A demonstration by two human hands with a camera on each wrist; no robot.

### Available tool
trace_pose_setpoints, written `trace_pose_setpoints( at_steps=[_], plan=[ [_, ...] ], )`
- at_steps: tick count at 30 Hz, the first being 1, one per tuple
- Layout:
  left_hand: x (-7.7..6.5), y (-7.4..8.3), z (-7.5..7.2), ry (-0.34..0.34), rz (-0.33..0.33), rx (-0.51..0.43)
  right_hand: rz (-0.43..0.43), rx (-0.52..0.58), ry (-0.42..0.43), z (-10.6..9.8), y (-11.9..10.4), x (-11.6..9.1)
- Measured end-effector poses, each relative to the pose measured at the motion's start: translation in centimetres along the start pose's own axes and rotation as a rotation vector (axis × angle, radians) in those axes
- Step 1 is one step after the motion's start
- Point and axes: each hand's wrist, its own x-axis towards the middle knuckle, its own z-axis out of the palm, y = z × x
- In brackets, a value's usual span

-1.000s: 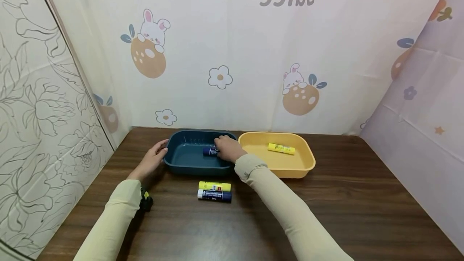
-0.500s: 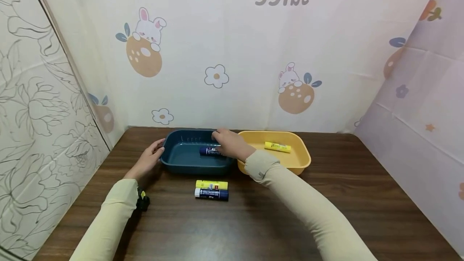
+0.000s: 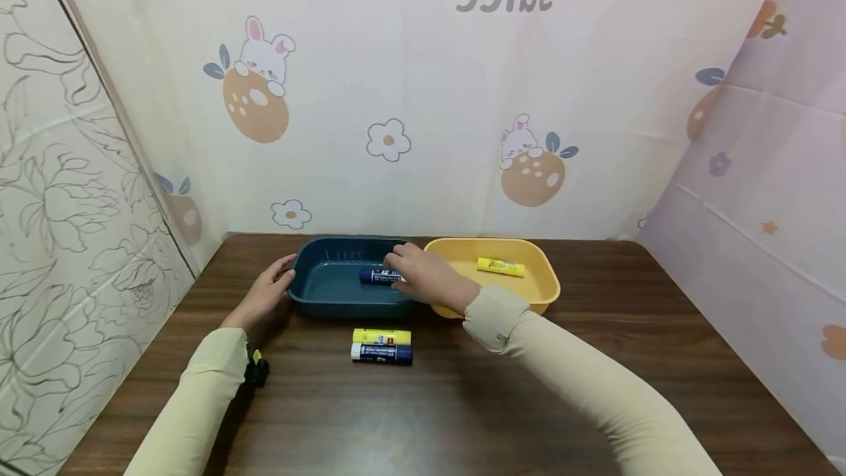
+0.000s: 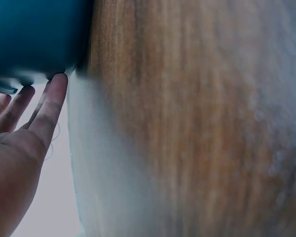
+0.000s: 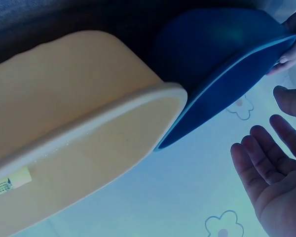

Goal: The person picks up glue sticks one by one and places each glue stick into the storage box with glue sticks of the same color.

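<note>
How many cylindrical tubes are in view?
4: a navy tube in the blue plastic tray, a yellow tube in the yellow plastic tray, and a second yellow tube beside a white-and-navy tube on the brown woodgrain table. The right hand may hide more.

Long pale-yellow sleeves [image 3: 581, 380], plain, lightly creased; wide cuffs [image 3: 492, 312]; small black device [image 3: 257, 372] beside left cuff, yellow mark [image 3: 257, 354] on it

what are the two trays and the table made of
The blue tray is probably plastic with a soft sheen: smooth walls catching highlights. The yellow tray looks like plastic too: even color, rounded corners, satin finish. The table seems wood or laminate, with brown grain and a glossy reflection.
</note>
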Motion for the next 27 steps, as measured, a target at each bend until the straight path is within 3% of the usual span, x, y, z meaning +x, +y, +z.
trace_pose_setpoints(
  at_steps=[11,27],
  plan=[
    [0.0,0.1,-0.3,0.002,-0.004,0.016,-0.070,0.071,0.034,-0.2,-0.6,-2.4],
    [0.2,-0.2,0.0,-0.001,-0.014,0.016,-0.086,0.123,-0.005,2.0,-1.7,-4.9]
  ],
)
